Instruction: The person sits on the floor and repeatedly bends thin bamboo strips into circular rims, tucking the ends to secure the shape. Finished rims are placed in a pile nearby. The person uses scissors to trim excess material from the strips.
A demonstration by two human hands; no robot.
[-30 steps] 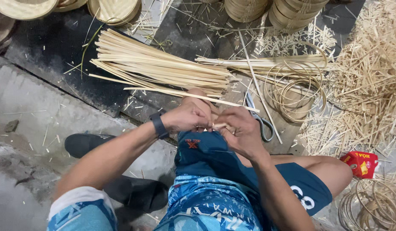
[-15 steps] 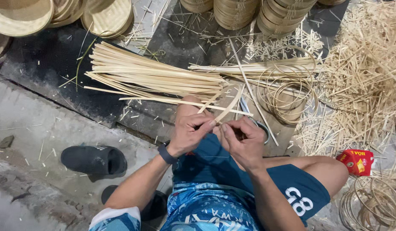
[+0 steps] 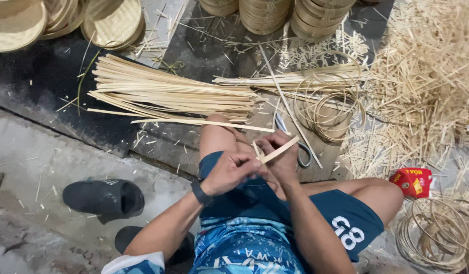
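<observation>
A short bamboo strip (image 3: 278, 150) is now pinched between left hand (image 3: 229, 172) and right hand (image 3: 280, 160), lowered from the strip bundle (image 3: 173, 94) to above the knee.

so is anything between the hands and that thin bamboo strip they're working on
Nothing visible. Both hands already have the short pale bamboo strip in their grip: the left hand pinches its lower end and the right hand holds it further up, above the person's lap.

floor (image 3: 42, 152): grey concrete | dark mat (image 3: 37, 96) | scattered straw litter (image 3: 422, 91)
</observation>
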